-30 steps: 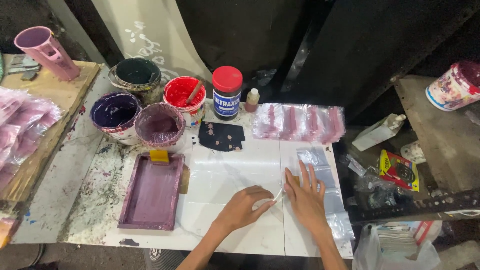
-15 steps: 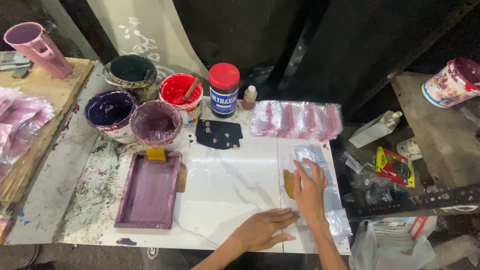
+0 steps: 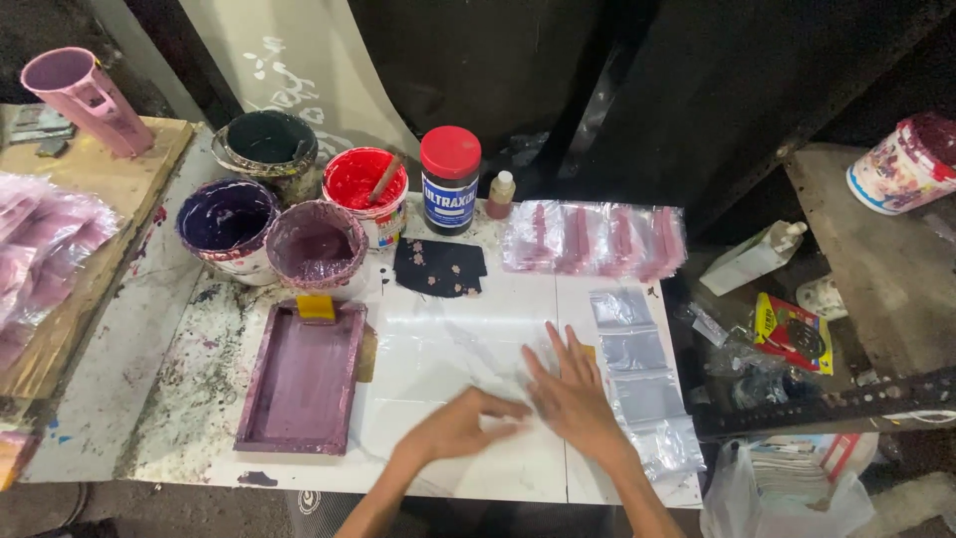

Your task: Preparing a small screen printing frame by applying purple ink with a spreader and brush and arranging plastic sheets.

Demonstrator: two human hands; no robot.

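Observation:
My right hand [image 3: 573,394] lies flat, fingers spread, on the white board [image 3: 438,349], just left of a column of clear plastic bags [image 3: 642,384]. My left hand [image 3: 458,426] is blurred beside it, fingers curled toward the right hand's thumb. Whether it pinches a clear bag I cannot tell. A purple-stained rectangular printing frame [image 3: 304,379] lies to the left of both hands.
Behind the board stand a dark purple paint tub [image 3: 227,221], a mauve tub [image 3: 317,247], a red tub with a stick [image 3: 364,185], a dark pot [image 3: 267,144], a red-lidded jar [image 3: 450,179] and a small bottle [image 3: 501,194]. Pink-printed bags [image 3: 596,239] and a black cloth [image 3: 438,267] lie nearby.
Both hands have shifted left: the right hand came off the column of clear bags onto the board's middle, and the left hand moved up and left.

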